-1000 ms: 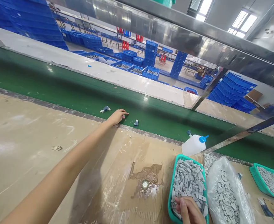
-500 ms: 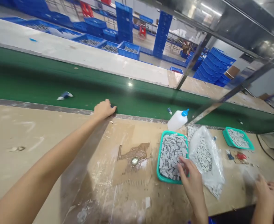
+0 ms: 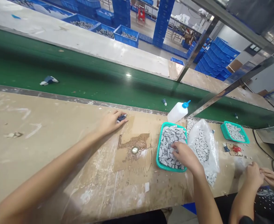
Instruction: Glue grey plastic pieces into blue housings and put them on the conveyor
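Note:
My left hand (image 3: 113, 121) is closed around a small dark blue piece (image 3: 121, 118) on the cardboard-covered table, near the conveyor's edge. My right hand (image 3: 182, 152) reaches into a green basket (image 3: 158, 152) full of small grey-white pieces (image 3: 169, 137). Its fingertips are bent down among the pieces, and whether they pinch one is too small to tell. Between the hands lies a torn brown patch of cardboard with a small round metallic dish (image 3: 135, 150) on it. Just behind the basket stands a white bottle (image 3: 177, 112) with a blue cap.
Right of the basket lies a clear plastic bag (image 3: 201, 146) of pieces, then a second green basket (image 3: 235, 132). A co-worker's hands (image 3: 255, 174) are at the right. The green conveyor (image 3: 92, 84) carries a few blue-and-white pieces. A metal post (image 3: 196, 49) rises behind.
My left hand has come back from the conveyor edge onto the table with the dark blue piece. My right hand has shifted further into the basket. The view has tilted slightly.

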{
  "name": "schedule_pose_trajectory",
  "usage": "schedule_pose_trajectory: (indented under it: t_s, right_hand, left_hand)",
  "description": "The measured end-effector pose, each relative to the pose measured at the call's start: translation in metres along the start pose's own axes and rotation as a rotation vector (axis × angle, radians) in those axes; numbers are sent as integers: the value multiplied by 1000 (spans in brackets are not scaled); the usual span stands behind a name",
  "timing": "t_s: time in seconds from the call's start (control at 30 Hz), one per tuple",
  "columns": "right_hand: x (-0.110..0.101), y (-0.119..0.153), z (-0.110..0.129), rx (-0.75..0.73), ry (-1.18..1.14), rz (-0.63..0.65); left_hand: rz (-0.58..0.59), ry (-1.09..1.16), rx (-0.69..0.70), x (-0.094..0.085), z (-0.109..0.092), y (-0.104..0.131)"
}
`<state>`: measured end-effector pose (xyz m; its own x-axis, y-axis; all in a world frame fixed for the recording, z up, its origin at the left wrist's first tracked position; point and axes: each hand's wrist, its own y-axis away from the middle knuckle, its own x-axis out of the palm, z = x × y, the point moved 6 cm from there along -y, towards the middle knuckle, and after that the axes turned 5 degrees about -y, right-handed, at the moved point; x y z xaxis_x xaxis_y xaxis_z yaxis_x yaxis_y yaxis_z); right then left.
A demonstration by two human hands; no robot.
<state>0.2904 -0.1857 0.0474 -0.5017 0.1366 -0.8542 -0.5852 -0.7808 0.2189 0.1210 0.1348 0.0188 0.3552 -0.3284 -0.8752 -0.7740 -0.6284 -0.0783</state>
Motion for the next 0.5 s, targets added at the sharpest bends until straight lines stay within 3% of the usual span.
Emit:
schedule_pose_trajectory:
  t_s: [0.13,0.2,0.3,0.37,0.5]
  right_hand:
    - [-3,-5,0,-38,-16,50]
    - [-7,-6,0,-74,-28,53]
    - [-20,0,4,-121,-117,-66]
    - [-27,11,11,-122,-256,-177]
    - [-7,40,41,-31,-530,-194]
  left_hand:
    - [-60,612,-341,-14,16,16]
    - [-7,976,-447,-18,17,26]
    - [152,1419,-488,-17,8,46]
    - [194,1644,-513,-11,3,61]
    - [185,1774,-511,6,-1,84]
